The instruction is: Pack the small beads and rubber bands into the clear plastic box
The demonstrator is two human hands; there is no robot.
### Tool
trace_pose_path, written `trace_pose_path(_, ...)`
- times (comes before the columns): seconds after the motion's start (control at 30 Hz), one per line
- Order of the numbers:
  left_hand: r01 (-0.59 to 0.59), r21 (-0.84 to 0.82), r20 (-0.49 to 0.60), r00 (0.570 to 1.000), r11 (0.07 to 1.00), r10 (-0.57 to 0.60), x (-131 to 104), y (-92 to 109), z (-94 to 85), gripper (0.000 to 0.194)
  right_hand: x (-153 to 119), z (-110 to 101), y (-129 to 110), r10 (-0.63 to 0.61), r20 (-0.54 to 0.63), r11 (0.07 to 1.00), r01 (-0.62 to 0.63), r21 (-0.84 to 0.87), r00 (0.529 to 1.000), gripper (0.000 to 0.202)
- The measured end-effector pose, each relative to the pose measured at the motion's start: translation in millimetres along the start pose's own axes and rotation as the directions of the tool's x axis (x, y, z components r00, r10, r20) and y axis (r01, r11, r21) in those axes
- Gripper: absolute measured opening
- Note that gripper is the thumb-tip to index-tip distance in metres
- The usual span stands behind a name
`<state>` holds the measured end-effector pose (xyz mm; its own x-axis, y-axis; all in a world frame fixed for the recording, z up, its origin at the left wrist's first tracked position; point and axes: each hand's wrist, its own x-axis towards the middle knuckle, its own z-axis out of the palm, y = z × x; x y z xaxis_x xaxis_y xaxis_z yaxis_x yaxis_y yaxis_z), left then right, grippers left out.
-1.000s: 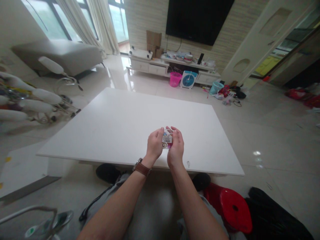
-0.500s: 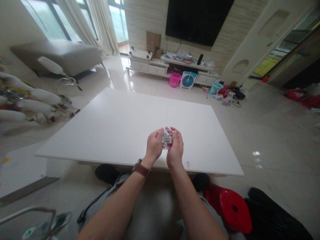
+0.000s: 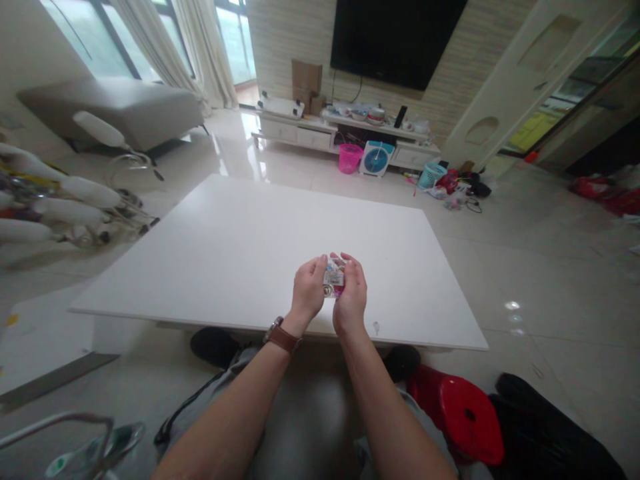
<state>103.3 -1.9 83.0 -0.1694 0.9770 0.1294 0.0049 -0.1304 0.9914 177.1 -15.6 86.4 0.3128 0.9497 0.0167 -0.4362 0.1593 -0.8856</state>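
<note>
Between my two hands, above the near part of a white tabletop point(image 3: 240, 247), is a small clear packet with pink and printed parts point(image 3: 333, 277); a round ring shape shows at its lower left. My left hand point(image 3: 307, 288), with a brown-strapped watch point(image 3: 283, 335) on the wrist, grips its left side, thumb on top. My right hand point(image 3: 351, 293) is closed round its right side, fingers curled behind. Exactly what the packet contains is too small to make out. A small pale key-like piece point(image 3: 377, 327) lies on the table's near edge, right of my right wrist.
To the right of my legs stands a red stool point(image 3: 473, 420) beside a black bag point(image 3: 550, 433). White-padded chair parts point(image 3: 70, 193) are at left. Beyond the table, a pink basket point(image 3: 349, 159) and a blue-and-white fan point(image 3: 377, 160) stand before a low cabinet point(image 3: 300, 133).
Almost nothing differs. Both hands keep the packet in the same place, and the view has shifted very slightly.
</note>
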Motion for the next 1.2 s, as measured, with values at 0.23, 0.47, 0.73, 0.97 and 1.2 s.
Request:
trace_pose_path(0.23, -0.001, 0.005, 0.001, 1.000, 1.000, 0.001, 0.1, 0.1, 0.1, 0.046, 1.0, -0.3, 1.4, 0.013, -0.007, 1.000, -0.013, 0.000, 1.000, 0.037)
trace_pose_path(0.47, -0.015, 0.020, 0.000, 1.000, 1.000, 0.015, -0.7, 2.4, 0.0, 0.046, 1.0, -0.4, 2.1, 0.008, -0.007, 1.000, -0.008, 0.006, 1.000, 0.038)
trace_pose_path(0.73, -0.005, 0.009, 0.005, 1.000, 1.000, 0.005, -0.2, 1.3, -0.3, 0.046, 1.1, -0.7, 2.3, 0.021, -0.005, 1.000, -0.021, 0.001, 1.000, 0.038)
trace_pose_path(0.97, 0.004, -0.008, 0.007, 1.000, 1.000, -0.004, -0.8, 2.4, -0.3, 0.046, 1.5, -0.5, 2.4, 0.021, -0.007, 1.000, -0.021, 0.005, 1.000, 0.037)
trace_pose_path(1.2, 0.000, 0.003, 0.001, 1.000, 1.000, 0.000, -0.6, 4.0, -0.4, 0.046, 1.7, -0.5, 3.2, 0.020, -0.005, 1.000, -0.019, 0.008, 1.000, 0.039)
